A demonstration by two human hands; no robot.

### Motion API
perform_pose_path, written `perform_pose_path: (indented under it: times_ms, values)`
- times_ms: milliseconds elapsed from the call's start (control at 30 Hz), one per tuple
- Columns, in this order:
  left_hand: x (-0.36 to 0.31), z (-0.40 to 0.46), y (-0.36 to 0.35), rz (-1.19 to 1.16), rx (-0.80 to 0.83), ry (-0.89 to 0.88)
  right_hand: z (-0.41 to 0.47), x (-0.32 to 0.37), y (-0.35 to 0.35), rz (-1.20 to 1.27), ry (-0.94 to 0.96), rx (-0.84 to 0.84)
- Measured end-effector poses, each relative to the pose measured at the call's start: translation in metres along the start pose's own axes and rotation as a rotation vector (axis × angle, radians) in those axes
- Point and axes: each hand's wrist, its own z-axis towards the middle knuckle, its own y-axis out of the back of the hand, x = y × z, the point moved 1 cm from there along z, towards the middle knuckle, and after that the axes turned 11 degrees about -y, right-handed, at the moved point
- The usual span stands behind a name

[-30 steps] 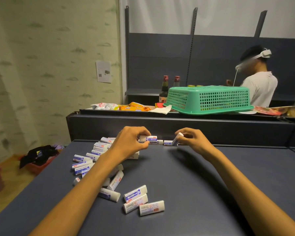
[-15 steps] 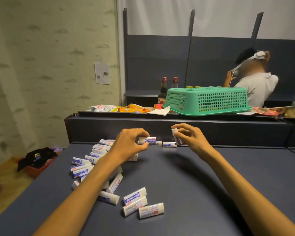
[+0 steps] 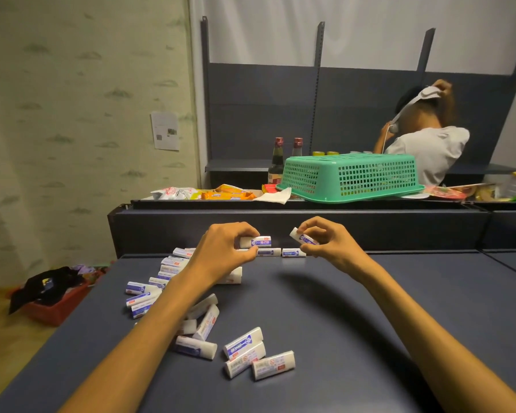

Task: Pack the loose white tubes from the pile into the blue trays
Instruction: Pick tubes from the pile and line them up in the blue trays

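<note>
Since the frames a moment ago the right hand (image 3: 328, 244) has lifted its white tube (image 3: 304, 237) clear of the tabletop and tipped it, so that the tube is now pinched between thumb and fingertips with its blunt end up and to the left. The left hand (image 3: 225, 250) has stayed put, fingers curled over another tube (image 3: 258, 242) whose long axis runs left to right, level, just above the row at the table's far edge.

From the left: the loose pile of tubes (image 3: 158, 286) trails along the left side of the dark blue table (image 3: 355, 317), partly under the left forearm. Nearer the camera, three tubes (image 3: 258, 357) lie side by side. At the far edge two more tubes (image 3: 280, 252) lie end to end, just below and between the two hands.

My reading is that the next move turns on the right hand's tube: it is angled against the level row, so it would have to swing flat before joining it. The right hand is the nearer one to the open end of that row. No blue tray can be made out as separate from the table.

Beyond stand a raised ledge, an upturned green basket (image 3: 350, 177), snack packets, two bottles and another person. A red bin of clothes (image 3: 52, 296) sits on the floor at left.
</note>
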Motion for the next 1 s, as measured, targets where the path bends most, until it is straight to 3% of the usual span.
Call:
perform_pose_path:
  times_ms: [267, 533, 700, 1000]
  values:
    - [-0.015, -0.004, -0.013, -0.083, 0.01, -0.044, -0.04, 0.002, 0.008, -0.2, 0.014, -0.099]
    - [-0.08, 0.006, -0.051, -0.105, 0.02, -0.161, -0.112, -0.011, 0.061, -0.386, 0.073, -0.246]
    - [-0.153, 0.023, -0.099, -0.129, 0.018, -0.257, -0.181, -0.036, 0.123, -0.462, 0.106, -0.404]
    - [-0.314, 0.052, -0.192, -0.183, 0.042, -0.335, -0.318, -0.081, 0.261, -0.54, 0.045, -0.482]
